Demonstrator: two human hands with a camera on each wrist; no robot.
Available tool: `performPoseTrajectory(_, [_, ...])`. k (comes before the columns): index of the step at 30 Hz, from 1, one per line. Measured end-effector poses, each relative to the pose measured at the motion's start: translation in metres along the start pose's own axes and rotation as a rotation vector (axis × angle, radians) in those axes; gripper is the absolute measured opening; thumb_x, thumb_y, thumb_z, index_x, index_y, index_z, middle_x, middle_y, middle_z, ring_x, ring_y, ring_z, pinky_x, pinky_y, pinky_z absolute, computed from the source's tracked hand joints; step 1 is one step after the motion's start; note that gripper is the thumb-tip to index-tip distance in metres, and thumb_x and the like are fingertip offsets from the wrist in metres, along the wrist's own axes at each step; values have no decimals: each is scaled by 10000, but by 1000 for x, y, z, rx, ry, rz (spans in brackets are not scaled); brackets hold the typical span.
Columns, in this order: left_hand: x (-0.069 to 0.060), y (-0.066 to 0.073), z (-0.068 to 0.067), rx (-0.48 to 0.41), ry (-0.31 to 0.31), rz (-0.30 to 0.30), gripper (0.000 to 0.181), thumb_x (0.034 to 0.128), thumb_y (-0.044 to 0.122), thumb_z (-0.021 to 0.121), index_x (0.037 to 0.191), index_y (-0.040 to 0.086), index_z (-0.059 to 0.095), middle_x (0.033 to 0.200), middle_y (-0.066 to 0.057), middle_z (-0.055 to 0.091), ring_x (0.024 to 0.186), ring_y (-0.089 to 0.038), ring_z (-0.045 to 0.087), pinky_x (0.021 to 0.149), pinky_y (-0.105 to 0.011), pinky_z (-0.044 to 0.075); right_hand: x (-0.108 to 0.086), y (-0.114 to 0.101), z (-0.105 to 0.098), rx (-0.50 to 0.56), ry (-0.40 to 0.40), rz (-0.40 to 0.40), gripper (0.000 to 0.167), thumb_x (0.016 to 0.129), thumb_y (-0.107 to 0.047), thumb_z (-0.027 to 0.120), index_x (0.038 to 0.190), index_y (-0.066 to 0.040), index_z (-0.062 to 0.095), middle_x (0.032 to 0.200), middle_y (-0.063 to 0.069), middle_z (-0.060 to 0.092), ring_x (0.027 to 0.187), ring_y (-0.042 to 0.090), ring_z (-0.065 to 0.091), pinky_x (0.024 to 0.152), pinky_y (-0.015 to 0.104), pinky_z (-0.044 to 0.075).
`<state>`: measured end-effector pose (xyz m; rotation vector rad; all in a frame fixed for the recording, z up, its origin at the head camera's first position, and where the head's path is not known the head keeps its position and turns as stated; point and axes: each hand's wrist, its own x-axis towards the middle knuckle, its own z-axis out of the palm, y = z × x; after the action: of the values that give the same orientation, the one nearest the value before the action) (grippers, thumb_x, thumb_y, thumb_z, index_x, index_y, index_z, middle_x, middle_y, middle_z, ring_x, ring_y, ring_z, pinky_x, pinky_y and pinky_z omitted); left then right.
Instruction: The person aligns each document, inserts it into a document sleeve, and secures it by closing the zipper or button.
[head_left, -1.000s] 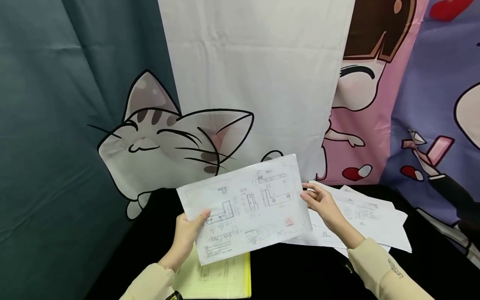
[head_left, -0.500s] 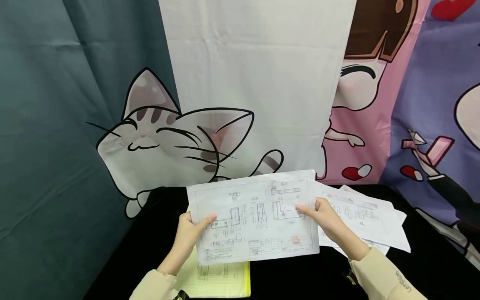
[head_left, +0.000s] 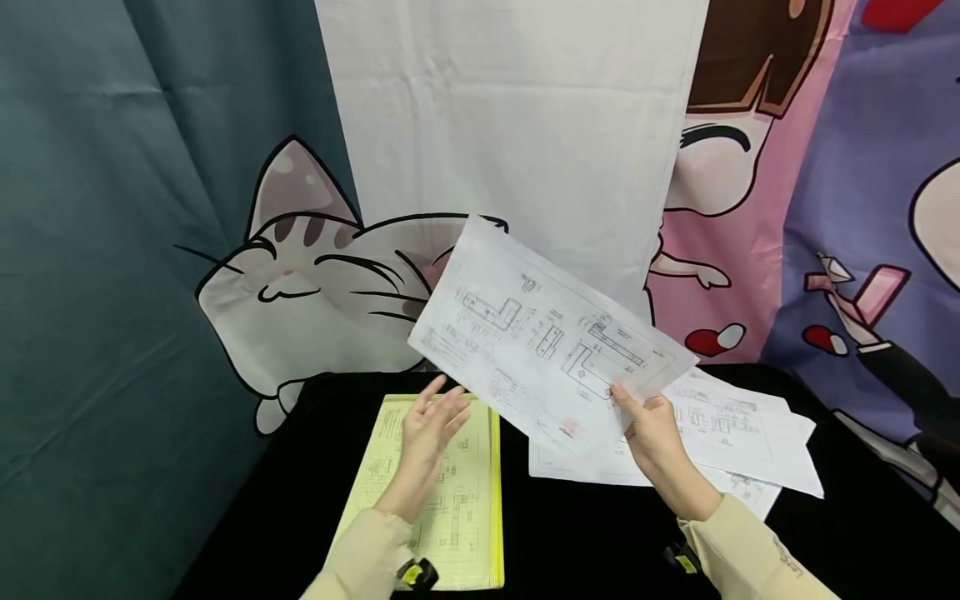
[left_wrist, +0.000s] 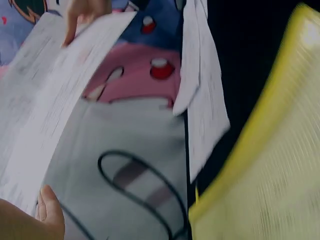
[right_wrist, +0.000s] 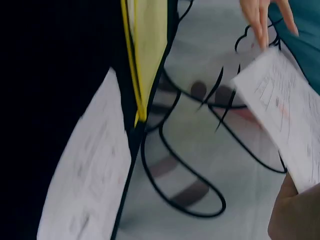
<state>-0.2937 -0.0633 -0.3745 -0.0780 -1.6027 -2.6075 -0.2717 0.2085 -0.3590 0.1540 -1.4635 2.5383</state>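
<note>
Paper [head_left: 525,333], a white rectangular sheet printed with fine dark technical drawings and a small red mark, slants in the air in the head view, its upper part in front of a hanging fabric backdrop [head_left: 517,125]. The right hand [head_left: 660,446] grips it near its lower right corner, thumb laid on the printed face. The left hand [head_left: 431,437] is over a yellow translucent folder [head_left: 459,508], its fingers spread and holding nothing, just beside the paper's lower left edge. The folder lies on a black worktop [head_left: 577,542], drawings showing through its cover; to its right, overlapping loose white printed sheets [head_left: 750,429] lie on the worktop, partly hidden by the raised paper. In the left wrist view, the right hand holds the paper at the top, and part of the left hand shows at the lower left, close to the paper's edge; whether it touches, I cannot tell. The folder, blurred, fills the right side, the loose sheets between it and the paper. In the right wrist view, the right hand, cut off at the lower right, holds the paper's near end, and the left hand's straight fingers are just beside the opposite corner. The loose sheets lie at lower left, below the folder's yellow edge.
</note>
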Motion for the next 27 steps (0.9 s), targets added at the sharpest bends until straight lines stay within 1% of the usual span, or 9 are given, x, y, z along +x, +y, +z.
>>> performPoseTrajectory(2, [1, -8, 15, -40, -4, -10, 531, 919, 66, 588, 1394, 14, 358, 1102, -35, 605, 893, -52, 654, 871, -207, 531, -1, 4, 5, 59, 15, 10, 245, 934, -47, 540, 965, -262, 653, 923, -129, 726, 819, 51, 701, 698, 212, 573])
performPoseTrajectory(5, [2, -18, 36, -82, 21, -11, 508, 910, 85, 609, 1355, -9, 383, 977, 38, 616, 858, -35, 633, 855, -200, 531, -4, 8, 13, 137, 39, 26, 214, 934, -54, 535, 978, -236, 637, 933, -117, 725, 834, 59, 702, 719, 218, 575])
performPoseTrajectory(7, [3, -23, 47, -114, 40, -24, 460, 906, 101, 618, 1312, 8, 424, 926, 81, 631, 845, -30, 626, 836, -203, 523, -5, 11, 16, 172, 51, 35, 204, 935, -53, 530, 989, -226, 625, 940, -113, 723, 844, 60, 701, 732, 214, 572])
performPoseTrajectory(9, [3, -26, 57, -146, 46, -46, 411, 907, 129, 621, 1277, 41, 465, 926, 101, 654, 856, -33, 636, 841, -211, 521, -7, 14, 19, 207, 61, 46, 204, 934, -39, 527, 986, -213, 620, 935, -105, 724, 843, 61, 700, 734, 209, 570])
performPoseTrajectory(13, [4, -29, 72, -176, 38, -79, 382, 899, 204, 640, 1251, 148, 504, 1022, 104, 680, 931, -61, 659, 887, -243, 528, -10, 20, 23, 243, 73, 83, 169, 940, -38, 517, 976, -188, 586, 917, -91, 725, 837, 64, 698, 734, 213, 571])
performPoseTrajectory(16, [3, -30, 78, -146, 51, -69, 388, 887, 222, 655, 1243, 175, 509, 1047, 93, 686, 936, -74, 667, 887, -259, 534, -12, 23, 25, 258, 80, 104, 149, 940, -47, 519, 967, -182, 575, 908, -88, 724, 832, 65, 696, 729, 222, 573])
performPoseTrajectory(19, [4, -32, 81, -117, 74, -49, 361, 885, 188, 655, 1222, 158, 529, 1037, 69, 694, 911, -84, 676, 863, -265, 545, -12, 23, 25, 255, 83, 97, 133, 939, -52, 524, 969, -175, 562, 901, -85, 723, 825, 67, 695, 719, 226, 575])
performPoseTrajectory(22, [4, -33, 81, -92, 75, -21, 338, 890, 169, 645, 1210, 149, 539, 1053, 44, 696, 903, -92, 681, 849, -270, 552, -13, 23, 24, 259, 74, 90, 132, 936, -45, 531, 969, -168, 565, 901, -78, 725, 827, 70, 696, 729, 226, 574])
performPoseTrajectory(27, [6, -34, 78, -60, 74, 18, 333, 882, 151, 654, 1200, 128, 556, 1082, -7, 698, 901, -124, 694, 833, -297, 563, -14, 23, 19, 258, 46, 102, 224, 937, 12, 511, 948, -182, 622, 921, -83, 726, 846, 72, 697, 757, 220, 569])
